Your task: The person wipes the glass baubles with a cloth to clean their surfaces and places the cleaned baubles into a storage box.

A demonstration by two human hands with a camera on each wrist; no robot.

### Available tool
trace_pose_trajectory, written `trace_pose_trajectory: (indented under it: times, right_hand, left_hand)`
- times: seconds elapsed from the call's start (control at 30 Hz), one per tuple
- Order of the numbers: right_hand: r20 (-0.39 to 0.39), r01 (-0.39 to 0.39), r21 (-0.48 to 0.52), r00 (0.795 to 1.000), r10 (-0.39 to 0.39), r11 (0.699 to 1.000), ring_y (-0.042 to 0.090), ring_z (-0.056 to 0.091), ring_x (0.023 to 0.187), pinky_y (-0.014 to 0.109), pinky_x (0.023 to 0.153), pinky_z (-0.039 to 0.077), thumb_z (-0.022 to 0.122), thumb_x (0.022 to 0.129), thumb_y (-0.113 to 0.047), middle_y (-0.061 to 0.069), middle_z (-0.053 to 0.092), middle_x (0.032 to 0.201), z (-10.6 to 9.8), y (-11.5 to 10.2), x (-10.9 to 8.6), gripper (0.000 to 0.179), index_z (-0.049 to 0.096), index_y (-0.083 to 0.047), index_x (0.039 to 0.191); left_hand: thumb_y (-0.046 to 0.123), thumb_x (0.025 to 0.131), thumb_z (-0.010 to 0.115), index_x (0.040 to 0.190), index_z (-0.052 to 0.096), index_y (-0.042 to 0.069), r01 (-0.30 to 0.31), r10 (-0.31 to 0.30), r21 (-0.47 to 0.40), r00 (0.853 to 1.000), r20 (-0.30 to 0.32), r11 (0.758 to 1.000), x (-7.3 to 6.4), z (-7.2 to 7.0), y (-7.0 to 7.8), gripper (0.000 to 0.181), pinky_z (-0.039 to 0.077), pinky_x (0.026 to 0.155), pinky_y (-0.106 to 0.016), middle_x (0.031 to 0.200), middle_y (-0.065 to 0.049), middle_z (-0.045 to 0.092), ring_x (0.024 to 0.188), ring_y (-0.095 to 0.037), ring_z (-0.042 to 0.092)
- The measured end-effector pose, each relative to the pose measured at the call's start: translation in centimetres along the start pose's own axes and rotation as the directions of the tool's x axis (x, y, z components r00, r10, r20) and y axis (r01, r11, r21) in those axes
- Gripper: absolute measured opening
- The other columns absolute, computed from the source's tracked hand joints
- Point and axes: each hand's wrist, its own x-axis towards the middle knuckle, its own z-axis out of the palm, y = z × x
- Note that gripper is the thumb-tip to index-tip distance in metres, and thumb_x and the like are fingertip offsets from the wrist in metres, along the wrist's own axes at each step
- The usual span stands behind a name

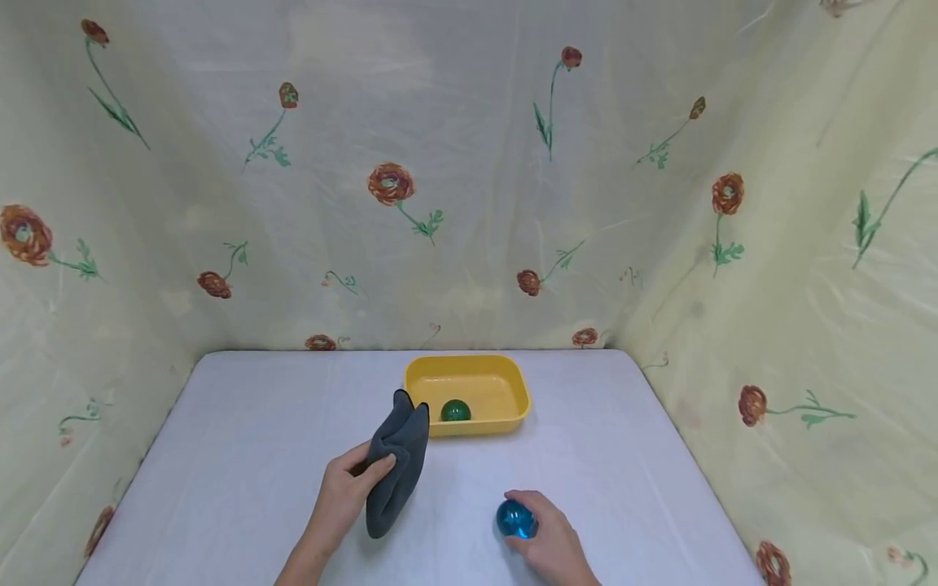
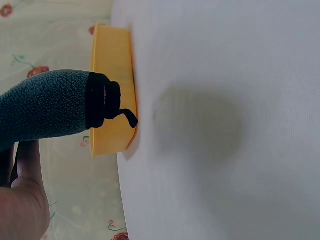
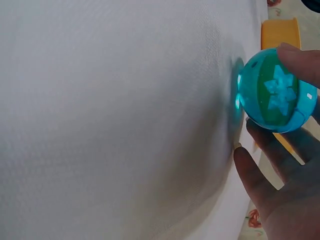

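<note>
From the head view, we see the left hand [image 1: 339, 495] with its thumb and fingers pinched close on a soft grey cloth [image 1: 399, 468]. The yellow tray [image 1: 479, 426] sits near, at one o'clock from the cloth, on the white counter [image 1: 623, 456]. A green ball [image 1: 456, 411] lies at the tray's seven o'clock side. The right hand [image 1: 553, 541] bends its fingers around a blue ball [image 1: 515, 518], spread about as wide as that ball; the tray is at eleven o'clock from it. A flowery curtain [image 1: 476, 122] hangs behind, at twelve o'clock. In the left wrist view, we find the cloth at nine o'clock, fuzzy with a black edge, in front of the tray. We cannot see all the left fingertips. In the right wrist view, we spot a star shape in the blue ball, the thumb at one o'clock on it, and two fingers at seven. We cannot tell if the ball touches the counter.
</note>
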Motion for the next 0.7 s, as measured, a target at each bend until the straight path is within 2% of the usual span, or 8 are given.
trace_pose_trajectory:
  times: [0.23, 0.4, 0.7]
  right_hand:
    - [-0.007, -0.013, 0.015, 1.0, 0.014, 1.0, 0.03, 0.059, 0.121, 0.059, 0.101, 0.049, 0.086, 0.073, -0.016, 0.004, 0.065, 0.128, 0.06, -0.02, 0.11, 0.059, 0.063, -0.02, 0.127]
    - [-0.021, -0.035, 0.036, 0.999, 0.036, 0.999, 0.032, 0.059, 0.12, 0.059, 0.1, 0.049, 0.086, 0.073, -0.015, 0.006, 0.065, 0.127, 0.08, -0.17, 0.08, 0.057, 0.065, -0.019, 0.125]
    - [-0.09, -0.052, 0.066, 0.994, 0.058, 0.996, 0.035, 0.058, 0.123, 0.057, 0.1, 0.05, 0.088, 0.07, -0.014, 0.008, 0.066, 0.129, 0.63, 0.02, 0.12, 0.057, 0.067, -0.019, 0.122]
  left_hand:
    - [0.04, 0.086, 0.075, 0.126, 0.068, 0.018, -0.009, 0.009, 0.004, 1.0, 0.002, 1.0, 0.02, 0.01, -0.23, 0.046, 0.055, 0.1, -0.044, 0.135, -0.009, 0.064, 0.12, -0.027, 0.063]
    - [0.043, 0.084, 0.076, 0.126, 0.069, 0.019, -0.029, 0.029, 0.006, 1.0, 0.0, 1.0, -0.02, -0.21, -0.48, 0.048, 0.056, 0.098, -0.043, 0.133, -0.008, 0.065, 0.117, -0.025, 0.064]
    - [0.043, 0.084, 0.076, 0.124, 0.07, 0.02, -0.032, 0.032, -0.008, 0.999, 0.001, 0.999, -0.08, -0.4, -0.69, 0.047, 0.056, 0.097, -0.04, 0.132, -0.007, 0.066, 0.115, -0.022, 0.064]
